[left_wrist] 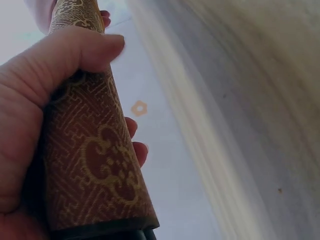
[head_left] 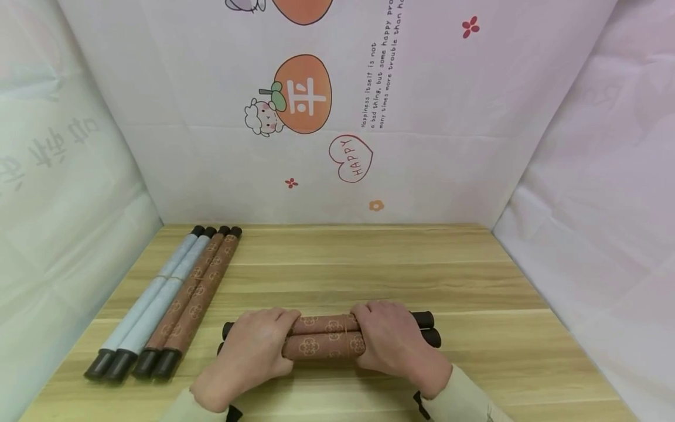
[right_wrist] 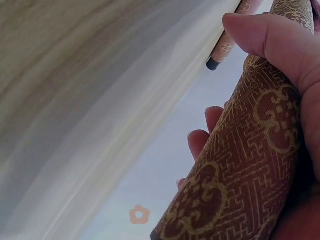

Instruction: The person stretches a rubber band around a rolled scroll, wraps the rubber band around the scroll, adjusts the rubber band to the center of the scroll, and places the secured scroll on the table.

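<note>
Two brown rolled scrolls (head_left: 323,346) with gold flower patterns and black end knobs lie crosswise, side by side, near the front of the table in the head view. Around their left part my left hand (head_left: 257,344) is wrapped. My right hand (head_left: 394,340) grips the right part, beside a thin tie. In the left wrist view the thumb lies over a brown scroll (left_wrist: 95,155), with fingertips showing at its far side. Similarly, the right wrist view has the thumb across the scroll (right_wrist: 240,155) and fingers curled behind it. The palms hide parts of both scrolls.
On the left of the wooden table (head_left: 369,264), two pale blue scrolls (head_left: 158,293) and two brown scrolls (head_left: 197,293) lie slanted, side by side. A printed white cloth (head_left: 432,146) stands behind the table, with white cloth walls left and right.
</note>
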`<state>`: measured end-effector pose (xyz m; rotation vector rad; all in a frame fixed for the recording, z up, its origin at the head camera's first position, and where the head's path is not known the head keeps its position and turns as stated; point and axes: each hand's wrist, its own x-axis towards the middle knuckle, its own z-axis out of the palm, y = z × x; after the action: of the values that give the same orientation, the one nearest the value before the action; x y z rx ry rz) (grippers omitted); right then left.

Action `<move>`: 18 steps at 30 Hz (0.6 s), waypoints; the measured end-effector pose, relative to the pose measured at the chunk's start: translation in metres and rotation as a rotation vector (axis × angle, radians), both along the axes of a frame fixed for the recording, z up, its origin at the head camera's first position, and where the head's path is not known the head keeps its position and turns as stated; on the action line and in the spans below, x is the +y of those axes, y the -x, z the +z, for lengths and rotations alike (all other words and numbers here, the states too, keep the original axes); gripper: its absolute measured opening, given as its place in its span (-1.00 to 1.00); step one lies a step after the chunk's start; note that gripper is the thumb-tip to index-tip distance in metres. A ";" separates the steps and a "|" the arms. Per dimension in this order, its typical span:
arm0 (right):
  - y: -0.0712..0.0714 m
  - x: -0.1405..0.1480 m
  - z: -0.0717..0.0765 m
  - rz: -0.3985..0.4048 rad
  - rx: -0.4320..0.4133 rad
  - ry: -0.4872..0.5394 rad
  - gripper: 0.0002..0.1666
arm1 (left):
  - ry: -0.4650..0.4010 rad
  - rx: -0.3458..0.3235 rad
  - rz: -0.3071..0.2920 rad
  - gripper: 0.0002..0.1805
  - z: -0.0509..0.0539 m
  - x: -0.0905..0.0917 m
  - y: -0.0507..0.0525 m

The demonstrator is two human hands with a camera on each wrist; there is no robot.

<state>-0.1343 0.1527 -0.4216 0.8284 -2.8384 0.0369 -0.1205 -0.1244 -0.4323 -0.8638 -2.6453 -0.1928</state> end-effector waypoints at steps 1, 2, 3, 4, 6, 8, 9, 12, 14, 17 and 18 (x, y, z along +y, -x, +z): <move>0.000 0.000 0.000 0.000 0.002 0.001 -0.35 | 0.001 -0.001 0.005 -0.30 0.000 0.000 0.000; 0.000 0.000 0.000 0.001 0.005 0.001 -0.35 | 0.000 -0.003 0.007 -0.31 -0.001 0.001 0.000; 0.000 0.000 0.000 0.002 0.009 0.000 -0.35 | -0.004 -0.005 0.005 -0.31 -0.001 0.001 0.000; 0.000 0.001 0.000 0.004 0.011 0.000 -0.36 | -0.009 -0.006 0.004 -0.31 -0.001 0.001 0.000; -0.001 0.000 0.000 0.004 0.011 -0.002 -0.37 | -0.021 -0.005 -0.002 -0.31 -0.002 0.002 -0.001; -0.001 0.000 0.000 0.002 0.008 -0.009 -0.38 | -0.032 -0.003 -0.009 -0.32 -0.003 0.002 -0.002; -0.001 0.000 0.000 0.001 0.008 -0.013 -0.38 | -0.035 -0.002 -0.011 -0.33 -0.003 0.003 -0.002; -0.002 -0.001 0.000 -0.002 0.008 -0.029 -0.41 | -0.041 -0.007 -0.013 -0.34 -0.004 0.004 -0.003; -0.002 -0.002 0.000 0.001 0.000 -0.043 -0.42 | -0.045 -0.011 -0.014 -0.35 -0.005 0.004 -0.003; -0.003 -0.005 -0.001 0.010 -0.028 -0.059 -0.41 | -0.054 -0.015 -0.022 -0.34 -0.007 0.005 -0.004; -0.003 -0.006 -0.001 0.012 -0.038 -0.063 -0.40 | -0.056 -0.016 -0.023 -0.34 -0.007 0.005 -0.004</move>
<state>-0.1309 0.1465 -0.4227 0.8665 -2.8837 -0.0359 -0.1160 -0.1191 -0.4394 -0.8783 -2.6325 -0.2795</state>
